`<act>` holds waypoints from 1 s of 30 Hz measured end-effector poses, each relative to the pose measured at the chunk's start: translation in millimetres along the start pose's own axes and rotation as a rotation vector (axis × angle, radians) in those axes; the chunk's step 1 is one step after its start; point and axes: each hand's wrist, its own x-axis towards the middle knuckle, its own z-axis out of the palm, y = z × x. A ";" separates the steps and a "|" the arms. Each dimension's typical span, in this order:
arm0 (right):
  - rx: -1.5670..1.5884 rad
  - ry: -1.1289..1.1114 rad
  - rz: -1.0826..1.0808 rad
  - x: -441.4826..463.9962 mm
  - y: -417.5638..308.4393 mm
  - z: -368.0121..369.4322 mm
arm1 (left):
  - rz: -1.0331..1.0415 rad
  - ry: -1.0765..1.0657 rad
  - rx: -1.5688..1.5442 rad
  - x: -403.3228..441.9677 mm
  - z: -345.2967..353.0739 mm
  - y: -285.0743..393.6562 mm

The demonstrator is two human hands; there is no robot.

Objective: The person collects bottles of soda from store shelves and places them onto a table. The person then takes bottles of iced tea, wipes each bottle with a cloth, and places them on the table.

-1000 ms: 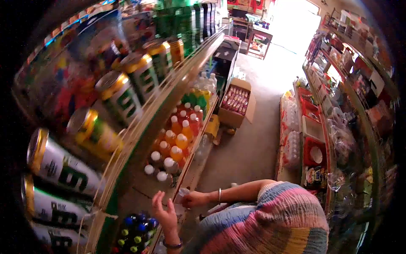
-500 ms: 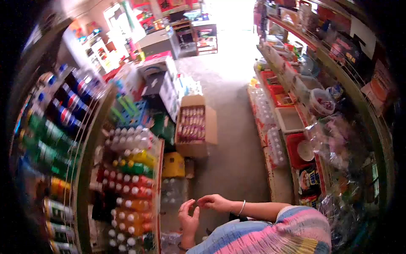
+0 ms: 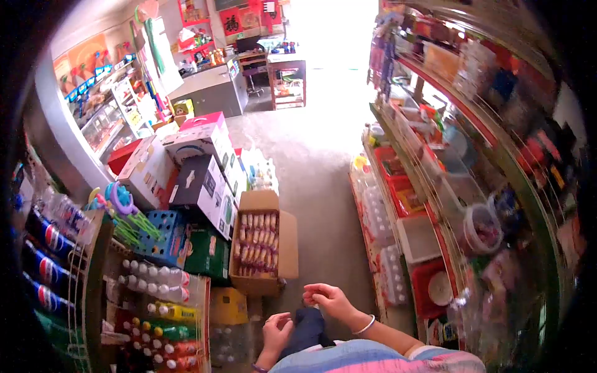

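Note:
My left hand is in front of my body, its fingers loosely bent and apart, with nothing visible in them. My right hand is held a little higher and to the right. Its fingers are half curled, a gap shows between them and the thumb, and I see nothing in it. A white bracelet circles the right wrist. Both hands hang above the aisle floor, apart from each other and touching no goods. Nearest ahead is an open cardboard carton holding rows of small wrapped packs.
Shelves of bottled drinks line the left, with Pepsi bottles above. Stacked boxes and a blue crate stand beyond. Racks with red trays run along the right. The grey floor leads to a bright doorway.
My view has moved forward and tilted up, so the counter and boxes show more fully. My hands, close together before, are now farther apart, the right one higher than the left.

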 end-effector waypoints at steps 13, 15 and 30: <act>-0.073 0.148 -0.006 243.9 -109.5 -117.7 | 0.139 -0.210 0.012 359.0 39.8 93.0; -0.064 0.198 0.059 273.6 -107.9 -151.7 | 0.149 -0.274 0.009 403.9 59.7 105.3; -0.011 0.260 -0.195 618.1 -267.3 -387.3 | 0.234 -0.253 0.182 754.7 199.9 218.0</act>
